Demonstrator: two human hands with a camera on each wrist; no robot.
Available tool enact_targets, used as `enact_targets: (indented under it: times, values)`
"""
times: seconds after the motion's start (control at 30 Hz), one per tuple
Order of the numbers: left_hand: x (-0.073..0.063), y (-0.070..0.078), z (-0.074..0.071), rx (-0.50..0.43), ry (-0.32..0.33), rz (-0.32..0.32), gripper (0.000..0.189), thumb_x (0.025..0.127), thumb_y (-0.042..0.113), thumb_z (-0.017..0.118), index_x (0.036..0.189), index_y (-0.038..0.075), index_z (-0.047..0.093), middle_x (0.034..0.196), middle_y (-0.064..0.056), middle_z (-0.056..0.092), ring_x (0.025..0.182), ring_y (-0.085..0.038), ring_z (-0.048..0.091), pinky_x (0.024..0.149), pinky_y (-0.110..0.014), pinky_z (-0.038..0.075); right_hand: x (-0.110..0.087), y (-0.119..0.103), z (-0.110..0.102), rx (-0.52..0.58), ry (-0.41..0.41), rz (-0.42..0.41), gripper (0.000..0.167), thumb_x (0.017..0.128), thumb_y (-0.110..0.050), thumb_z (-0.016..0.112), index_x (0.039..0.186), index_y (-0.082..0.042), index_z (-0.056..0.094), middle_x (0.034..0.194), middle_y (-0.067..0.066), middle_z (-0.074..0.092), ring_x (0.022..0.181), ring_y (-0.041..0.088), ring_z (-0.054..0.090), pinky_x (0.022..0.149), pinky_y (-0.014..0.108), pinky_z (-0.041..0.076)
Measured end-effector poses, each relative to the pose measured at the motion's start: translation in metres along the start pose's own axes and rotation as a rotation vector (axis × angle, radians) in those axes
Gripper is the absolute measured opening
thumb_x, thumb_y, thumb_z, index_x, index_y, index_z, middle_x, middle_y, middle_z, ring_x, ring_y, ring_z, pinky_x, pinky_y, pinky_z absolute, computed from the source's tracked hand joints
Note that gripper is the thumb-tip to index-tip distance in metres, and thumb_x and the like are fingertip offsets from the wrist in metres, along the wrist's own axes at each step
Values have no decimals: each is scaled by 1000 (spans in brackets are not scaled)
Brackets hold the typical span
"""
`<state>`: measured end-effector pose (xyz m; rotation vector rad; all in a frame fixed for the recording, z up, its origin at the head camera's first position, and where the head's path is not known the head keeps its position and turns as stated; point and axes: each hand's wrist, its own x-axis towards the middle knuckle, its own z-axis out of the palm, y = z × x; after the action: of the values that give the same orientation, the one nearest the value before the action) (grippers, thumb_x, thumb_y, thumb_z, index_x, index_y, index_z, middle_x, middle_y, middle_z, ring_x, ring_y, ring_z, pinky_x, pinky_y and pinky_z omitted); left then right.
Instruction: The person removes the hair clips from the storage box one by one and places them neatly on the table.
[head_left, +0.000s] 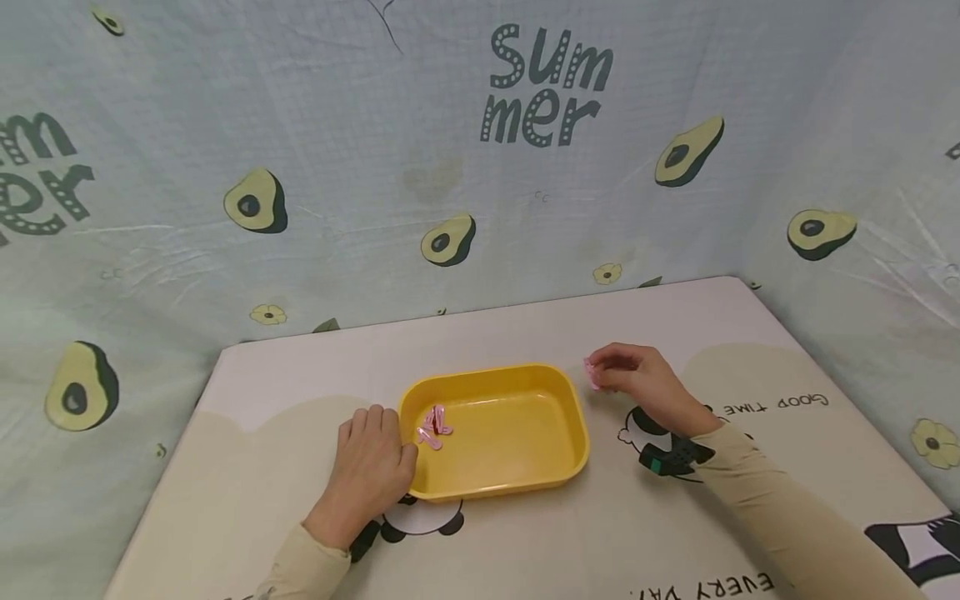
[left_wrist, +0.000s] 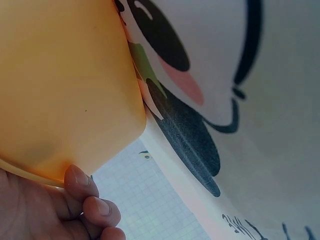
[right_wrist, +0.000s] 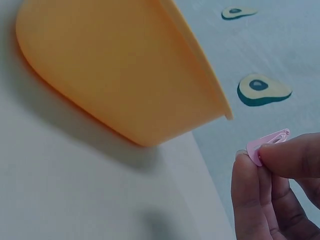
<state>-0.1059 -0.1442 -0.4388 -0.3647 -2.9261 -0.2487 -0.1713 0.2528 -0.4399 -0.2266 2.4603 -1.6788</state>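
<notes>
A yellow plastic tray stands on the table in the head view, with several pink snap hair clips bunched at its left end. My left hand grips the tray's left rim; in the left wrist view, fingertips bend against the outside of its wall. Just beyond the tray's right end, my right hand is raised and pinches another pink snap hair clip between thumb and fingers. The right wrist view shows this clip's narrow end pointing away from the fingertips.
A pale printed cover with panda drawings and lettering lies over the table. Behind and at the sides hangs a light cloth printed with avocados. A dark band is strapped on the right wrist.
</notes>
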Motion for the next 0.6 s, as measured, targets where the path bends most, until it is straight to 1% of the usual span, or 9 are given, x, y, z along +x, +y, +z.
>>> enact_targets:
  times: [0.13, 0.27, 0.4, 0.5, 0.6]
  values:
    - [1, 1, 2, -2, 5, -1, 16, 92, 17, 54, 86, 2, 49, 79, -8, 39, 80, -26, 34, 77, -40, 29, -1, 5, -4, -1, 20, 7, 27, 97, -18, 67, 119, -3, 68, 116, 16, 70, 92, 12, 66, 85, 23, 57]
    - [0, 1, 2, 0, 7, -1, 16, 92, 17, 55, 87, 2, 49, 79, -8, 39, 79, -25, 34, 77, -39, 29, -2, 10, -7, 32, 29, 22, 30, 98, -16, 66, 122, 1, 66, 121, 19, 68, 95, 8, 66, 88, 19, 57]
    - [1, 0, 1, 4, 10, 3, 16, 91, 16, 55, 87, 2, 49, 79, -8, 39, 80, -25, 34, 76, -39, 28, -2, 16, -10, 51, 50, 40, 31, 98, -17, 66, 123, 1, 66, 123, 19, 66, 96, 6, 66, 89, 17, 57]
    - [2, 0, 0, 3, 9, 6, 16, 91, 16, 55, 87, 1, 49, 79, -8, 39, 79, -25, 34, 76, -38, 28, -3, 22, -13, 40, 73, 53, 31, 98, -19, 66, 124, 0, 66, 121, 15, 67, 97, 6, 66, 89, 16, 56]
    - [2, 1, 0, 0, 6, 1, 16, 91, 16, 56, 86, 1, 49, 78, -8, 39, 79, -25, 34, 76, -38, 28, -3, 25, -16, 31, 83, 69, 32, 99, -19, 66, 124, 1, 65, 117, 8, 68, 96, 5, 65, 88, 16, 57]
